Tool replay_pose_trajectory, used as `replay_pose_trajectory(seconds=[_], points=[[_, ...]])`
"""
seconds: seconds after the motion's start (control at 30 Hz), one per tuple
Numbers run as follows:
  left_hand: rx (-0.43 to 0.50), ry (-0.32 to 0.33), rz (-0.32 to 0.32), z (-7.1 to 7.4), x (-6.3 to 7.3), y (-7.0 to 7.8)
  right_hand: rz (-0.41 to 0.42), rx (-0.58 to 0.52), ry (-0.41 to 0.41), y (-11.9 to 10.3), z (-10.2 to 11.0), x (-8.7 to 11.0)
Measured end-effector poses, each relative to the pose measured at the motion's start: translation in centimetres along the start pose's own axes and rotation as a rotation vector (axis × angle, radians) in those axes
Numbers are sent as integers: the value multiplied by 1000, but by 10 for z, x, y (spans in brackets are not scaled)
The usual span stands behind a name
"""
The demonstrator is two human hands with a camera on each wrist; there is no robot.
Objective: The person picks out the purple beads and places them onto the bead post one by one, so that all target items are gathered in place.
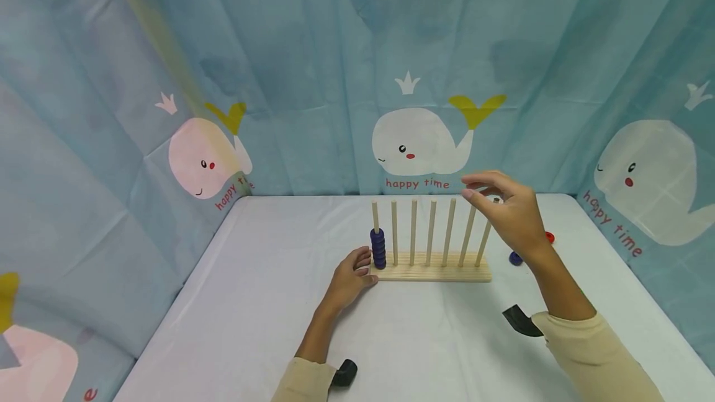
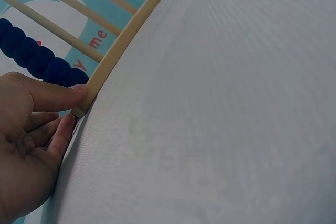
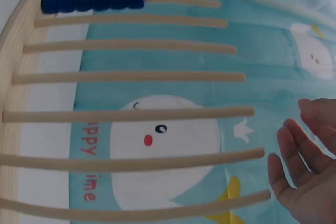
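Note:
A pale wooden peg stand with a long flat base and a row of several upright pegs stands on the white table. Dark blue rings are stacked on its leftmost peg, and the top of that peg shows bare above them. My left hand grips the left end of the base, thumb on its front edge and fingers around the end. Raised over the right-hand pegs is my right hand, fingers loosely bent and apart from the thumb, nothing between them. The other pegs hold no rings.
To the right of the stand, beyond my right forearm, lie a blue ring and a red ring, partly hidden by the arm. A blue curtain with whale prints hangs around the white table.

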State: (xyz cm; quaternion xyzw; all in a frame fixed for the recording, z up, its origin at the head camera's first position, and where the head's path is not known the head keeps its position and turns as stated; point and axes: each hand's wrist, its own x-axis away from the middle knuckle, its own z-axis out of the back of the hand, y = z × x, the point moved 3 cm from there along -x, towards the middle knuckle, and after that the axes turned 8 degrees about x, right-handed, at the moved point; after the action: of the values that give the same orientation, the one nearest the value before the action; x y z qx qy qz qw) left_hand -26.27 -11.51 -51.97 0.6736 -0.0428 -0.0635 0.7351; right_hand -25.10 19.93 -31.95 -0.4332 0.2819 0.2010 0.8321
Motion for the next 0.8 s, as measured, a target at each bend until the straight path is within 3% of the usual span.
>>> replay_pose_trajectory(seconds=[0.4, 0.8], points=[[12, -1, -8, -1, 1, 0, -62, 12, 78, 28, 30, 13], [19, -6, 0, 0, 0, 0, -183, 108, 25, 78, 48, 35]])
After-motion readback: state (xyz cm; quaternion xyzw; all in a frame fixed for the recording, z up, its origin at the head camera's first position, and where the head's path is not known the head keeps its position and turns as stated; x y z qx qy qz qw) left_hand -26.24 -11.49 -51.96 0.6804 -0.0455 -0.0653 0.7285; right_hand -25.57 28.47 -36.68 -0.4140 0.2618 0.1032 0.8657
